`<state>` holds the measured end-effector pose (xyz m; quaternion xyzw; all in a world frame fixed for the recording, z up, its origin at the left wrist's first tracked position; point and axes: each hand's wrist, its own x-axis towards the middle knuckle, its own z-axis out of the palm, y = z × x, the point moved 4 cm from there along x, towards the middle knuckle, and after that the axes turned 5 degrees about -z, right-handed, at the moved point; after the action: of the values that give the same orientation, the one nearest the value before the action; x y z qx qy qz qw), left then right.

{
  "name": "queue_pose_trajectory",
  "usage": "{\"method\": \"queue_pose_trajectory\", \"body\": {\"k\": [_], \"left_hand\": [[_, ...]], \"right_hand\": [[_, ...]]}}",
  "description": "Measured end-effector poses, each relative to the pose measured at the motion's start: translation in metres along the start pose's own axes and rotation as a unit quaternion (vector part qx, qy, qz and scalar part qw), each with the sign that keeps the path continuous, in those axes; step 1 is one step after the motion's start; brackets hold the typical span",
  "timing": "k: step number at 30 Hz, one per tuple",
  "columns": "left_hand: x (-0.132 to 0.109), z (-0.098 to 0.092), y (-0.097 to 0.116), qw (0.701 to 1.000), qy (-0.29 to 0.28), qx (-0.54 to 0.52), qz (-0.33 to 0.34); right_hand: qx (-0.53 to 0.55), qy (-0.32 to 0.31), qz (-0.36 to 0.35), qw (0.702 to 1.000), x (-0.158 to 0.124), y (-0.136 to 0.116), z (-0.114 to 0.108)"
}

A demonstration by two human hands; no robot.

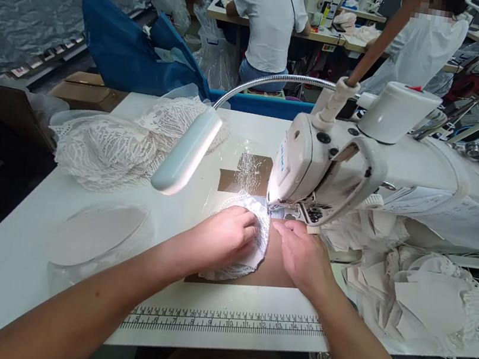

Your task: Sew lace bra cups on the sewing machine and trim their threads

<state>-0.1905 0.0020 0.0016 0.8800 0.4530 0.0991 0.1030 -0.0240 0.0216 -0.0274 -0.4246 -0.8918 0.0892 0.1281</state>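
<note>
An oval, cup-shaped piece of white lace fabric [263,226] lies under the needle area of a white sewing machine [301,159], its edge close to the presser foot. My left hand [231,235] rests on this lace piece with its fingers curled and closed on it; the fingertips are partly hidden. My right hand [302,255] lies low to the right of the lace piece, just in front of the needle. Its visible fingers are stretched out toward the fabric's edge, with nothing visible in them. Brown covering [278,263] shows beneath the hands.
A lamp [187,151] on a bendable neck hangs left of the machine. Lace pieces [109,148] lie in a heap at the back left, with pale ovals in clear plastic [98,236] nearer. Fabric pieces [429,298] pile up right. A printed ruler [222,323] runs along the front.
</note>
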Motion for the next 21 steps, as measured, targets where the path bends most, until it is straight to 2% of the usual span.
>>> {"method": "queue_pose_trajectory", "body": {"k": [7, 14, 21], "left_hand": [[-0.003, 0.007, -0.001, 1.0, 0.011, 0.002, 0.021], [-0.002, 0.013, 0.0, 0.997, 0.015, 0.061, 0.042], [0.0, 0.015, -0.002, 0.995, 0.024, 0.077, 0.052]], "right_hand": [[-0.01, -0.028, -0.052, 0.998, 0.002, -0.009, -0.001], [-0.041, -0.032, -0.053, 0.997, 0.001, -0.012, 0.002], [-0.061, -0.034, -0.048, 0.996, 0.002, -0.012, 0.003]]}}
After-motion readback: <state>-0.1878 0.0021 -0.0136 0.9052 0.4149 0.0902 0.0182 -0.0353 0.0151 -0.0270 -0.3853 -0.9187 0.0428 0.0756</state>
